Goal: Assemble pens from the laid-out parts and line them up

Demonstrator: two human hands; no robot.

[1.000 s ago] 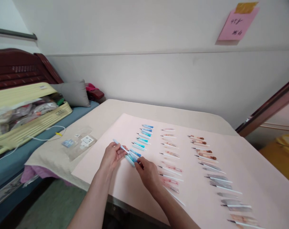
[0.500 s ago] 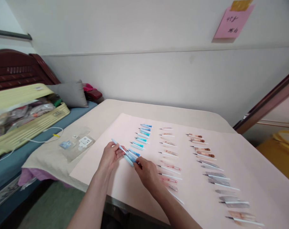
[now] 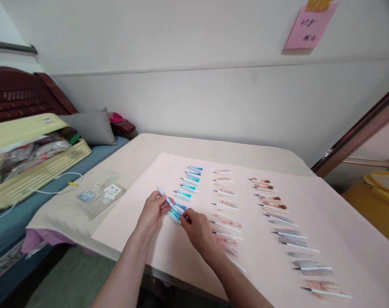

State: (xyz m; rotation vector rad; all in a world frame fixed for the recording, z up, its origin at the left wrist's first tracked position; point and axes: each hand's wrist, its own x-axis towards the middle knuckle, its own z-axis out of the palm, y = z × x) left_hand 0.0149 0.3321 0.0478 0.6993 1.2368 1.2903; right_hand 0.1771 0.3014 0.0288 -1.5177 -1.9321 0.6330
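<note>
A pale blue pen (image 3: 165, 198) sits pinched in the fingers of the left hand (image 3: 154, 209), raised just above the pink sheet (image 3: 265, 239) and angled up toward the left, at the near end of a column of blue pens (image 3: 188, 184). The right hand (image 3: 197, 229) is closed in a grip on the near ends of a few blue pens (image 3: 175, 212) beside it, so that the two hands meet over the sheet's near-left part. Two more columns run across the sheet to the right: a row of pink pens (image 3: 225, 205), then a row of brown and grey pens (image 3: 279, 222), all lying roughly parallel. The sheet covers most of the beige-clothed surface (image 3: 143, 149). On the cloth left of the sheet lie clear plastic packets (image 3: 100, 194) with small labels, too small to read. A pink sticky note (image 3: 305, 32) on the wall carries handwriting that cannot be made out. At far left, an open yellow suitcase (image 3: 37, 164) rests on a bed beside a grey pillow (image 3: 92, 126). Compared with half a second ago, the hands have drawn closer together and the held pen has tipped a little nearer the column; the rows on the sheet lie as they did.
</note>
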